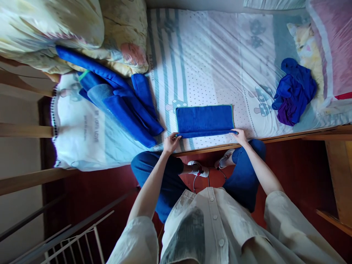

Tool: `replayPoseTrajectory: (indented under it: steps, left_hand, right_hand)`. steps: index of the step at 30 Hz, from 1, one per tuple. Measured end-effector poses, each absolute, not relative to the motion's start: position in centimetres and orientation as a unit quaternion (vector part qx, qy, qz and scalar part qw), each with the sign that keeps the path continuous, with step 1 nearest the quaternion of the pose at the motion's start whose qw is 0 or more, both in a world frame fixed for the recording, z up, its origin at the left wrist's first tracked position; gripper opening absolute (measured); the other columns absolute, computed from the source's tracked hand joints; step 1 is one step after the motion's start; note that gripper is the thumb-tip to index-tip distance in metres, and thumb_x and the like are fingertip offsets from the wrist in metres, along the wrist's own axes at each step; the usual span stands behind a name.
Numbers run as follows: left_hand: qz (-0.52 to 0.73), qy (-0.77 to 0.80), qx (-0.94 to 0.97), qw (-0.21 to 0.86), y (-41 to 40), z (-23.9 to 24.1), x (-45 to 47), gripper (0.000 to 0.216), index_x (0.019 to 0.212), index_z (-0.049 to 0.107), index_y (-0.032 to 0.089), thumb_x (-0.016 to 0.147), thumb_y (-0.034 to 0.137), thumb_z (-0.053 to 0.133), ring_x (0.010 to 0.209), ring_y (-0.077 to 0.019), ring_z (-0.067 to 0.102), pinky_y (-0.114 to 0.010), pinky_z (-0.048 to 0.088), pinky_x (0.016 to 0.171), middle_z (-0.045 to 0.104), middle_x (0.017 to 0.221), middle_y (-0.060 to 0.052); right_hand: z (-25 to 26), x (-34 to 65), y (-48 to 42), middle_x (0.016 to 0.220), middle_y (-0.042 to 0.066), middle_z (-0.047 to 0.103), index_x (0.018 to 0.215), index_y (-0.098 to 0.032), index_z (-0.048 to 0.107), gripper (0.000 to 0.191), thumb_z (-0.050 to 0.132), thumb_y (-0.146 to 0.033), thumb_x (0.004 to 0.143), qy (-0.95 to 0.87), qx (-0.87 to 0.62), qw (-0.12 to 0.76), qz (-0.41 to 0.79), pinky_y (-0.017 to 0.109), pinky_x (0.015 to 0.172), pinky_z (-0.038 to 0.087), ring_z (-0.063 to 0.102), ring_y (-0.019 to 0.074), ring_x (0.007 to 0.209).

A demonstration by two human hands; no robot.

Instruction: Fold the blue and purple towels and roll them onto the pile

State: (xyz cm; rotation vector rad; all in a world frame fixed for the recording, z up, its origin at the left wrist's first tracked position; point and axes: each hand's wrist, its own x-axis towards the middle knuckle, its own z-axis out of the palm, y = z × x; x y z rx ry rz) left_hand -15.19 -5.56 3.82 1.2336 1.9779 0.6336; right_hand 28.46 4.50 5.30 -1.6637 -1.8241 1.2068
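A blue towel (205, 118) with a thin green edging lies flat on the bed in front of me. Its near edge is turned up into a narrow fold or roll. At the near left corner my left hand (171, 142) pinches that edge between thumb and fingers. My right hand (241, 137) grips the near right corner the same way. Left of the towel lies a heap of rolled or folded blue towels (121, 106). Far to the right sits a crumpled bundle of blue and purple cloth (295, 91).
The patterned sheet (220, 55) covers the bed, whose wooden edge (275, 138) runs just before my knees. Floral pillows (123, 33) are at the back left. A pink pillow (337, 47) and a cat-shaped plush (306, 47) stand at the right. A white metal rack (82, 242) is at lower left.
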Motion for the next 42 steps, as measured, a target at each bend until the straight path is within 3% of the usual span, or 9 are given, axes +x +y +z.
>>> replayPoseTrajectory:
  steps: [4, 8, 11, 13, 24, 32, 42]
  left_hand:
    - [0.235, 0.789, 0.455, 0.339, -5.6, 3.8, -15.1, 0.031, 0.097, 0.071, 0.018, 0.086, 0.045, 0.06, 0.075, -0.0216, 0.07, -0.027, 0.05, 0.071, 0.071, 0.075, -0.004]
    - [0.191, 0.809, 0.457, 0.317, -6.0, 3.6, -15.2, 0.025, 0.091, 0.07, 0.02, 0.087, 0.043, 0.061, 0.078, -0.0241, 0.071, -0.028, 0.047, 0.069, 0.071, 0.073, -0.005]
    - [0.177, 0.817, 0.453, 0.311, -6.3, 3.6, -15.1, 0.026, 0.093, 0.072, 0.02, 0.087, 0.043, 0.061, 0.077, -0.0249, 0.071, -0.029, 0.047, 0.069, 0.071, 0.072, -0.005]
    - [0.176, 0.817, 0.452, 0.313, -6.4, 3.7, -15.0, 0.027, 0.093, 0.073, 0.019, 0.087, 0.043, 0.061, 0.076, -0.0247, 0.071, -0.029, 0.048, 0.07, 0.071, 0.072, -0.005]
    - [0.189, 0.828, 0.437, 0.298, -6.7, 3.8, -15.0, 0.03, 0.095, 0.074, 0.018, 0.085, 0.045, 0.063, 0.076, -0.0236, 0.073, -0.028, 0.051, 0.069, 0.075, 0.075, -0.005]
    - [0.208, 0.834, 0.418, 0.294, -6.7, 3.5, -15.1, 0.029, 0.093, 0.073, 0.019, 0.086, 0.045, 0.063, 0.084, -0.0274, 0.077, -0.032, 0.057, 0.075, 0.079, 0.08, -0.008]
    - [0.203, 0.848, 0.387, 0.299, -6.4, 3.4, -14.7, 0.025, 0.095, 0.072, 0.019, 0.087, 0.042, 0.065, 0.093, -0.0297, 0.079, -0.036, 0.059, 0.086, 0.081, 0.088, -0.01]
  right_hand:
    - [5.2, 28.5, 4.8, 0.1, 0.016, 0.081, 0.097, -0.014, 0.08, 0.051, 0.071, -0.064, 0.087, -0.629, -0.624, 0.203, 0.417, 0.04, 0.087, 0.061, 0.074, 0.0302, 0.093]
    - [5.4, 28.3, 4.9, 0.071, 0.007, 0.066, 0.074, -0.019, 0.065, 0.061, 0.063, -0.079, 0.084, -0.631, -0.627, 0.193, 0.413, 0.032, 0.067, 0.049, 0.059, 0.0204, 0.069]
    - [5.6, 28.2, 4.7, 0.058, -0.001, 0.045, 0.062, -0.024, 0.043, 0.064, 0.059, -0.082, 0.085, -0.64, -0.627, 0.194, 0.399, 0.029, 0.06, 0.036, 0.043, 0.0146, 0.061]
    - [5.8, 28.3, 4.4, 0.057, -0.002, 0.039, 0.061, -0.025, 0.037, 0.065, 0.058, -0.081, 0.087, -0.641, -0.63, 0.196, 0.392, 0.029, 0.059, 0.031, 0.038, 0.0133, 0.061]
    - [6.0, 28.7, 3.6, 0.056, -0.004, 0.03, 0.058, -0.026, 0.028, 0.071, 0.054, -0.087, 0.084, -0.624, -0.64, 0.217, 0.392, 0.028, 0.058, 0.031, 0.032, 0.012, 0.06]
    - [5.3, 29.2, 3.2, 0.054, -0.002, 0.038, 0.056, -0.025, 0.035, 0.066, 0.06, -0.08, 0.083, -0.608, -0.66, 0.193, 0.396, 0.028, 0.058, 0.035, 0.039, 0.0134, 0.059]
    - [4.6, 29.1, 3.4, 0.074, 0.011, 0.075, 0.062, -0.021, 0.061, 0.05, 0.076, -0.064, 0.082, -0.587, -0.699, 0.183, 0.365, 0.036, 0.074, 0.056, 0.072, 0.028, 0.077]
